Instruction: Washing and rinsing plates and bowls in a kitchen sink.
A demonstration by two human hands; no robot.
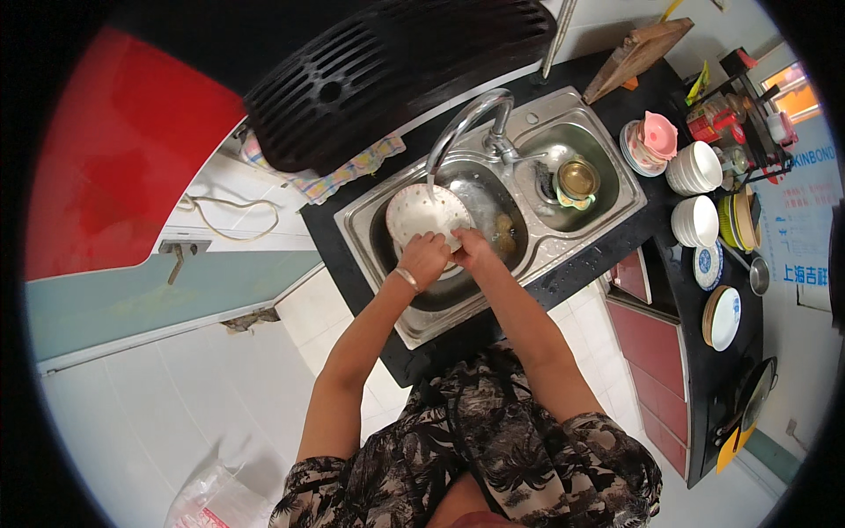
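A white dish [422, 212] with a dotted rim tilts under the spout of the chrome faucet [470, 109], above the left sink basin [472, 181]. My left hand [426, 256], a bracelet at its wrist, grips the near rim. On the rim's right side my right hand [472, 247] also holds the dish. A thin stream of water seems to fall from the spout onto it. Part of another pale dish shows beneath my hands, mostly hidden. A brownish sponge-like item [506, 232] lies in the same basin, to the right of my right hand.
The right basin [604, 201] holds an amber bowl [579, 178], a green-edged dish [575, 200] and a dark scrubber [545, 181]. Stacked white bowls [694, 168], a pink bowl [659, 135] and plates [726, 319] line the right counter. A wooden cutting board [637, 58] leans behind. A black range hood [396, 72] overhangs the back.
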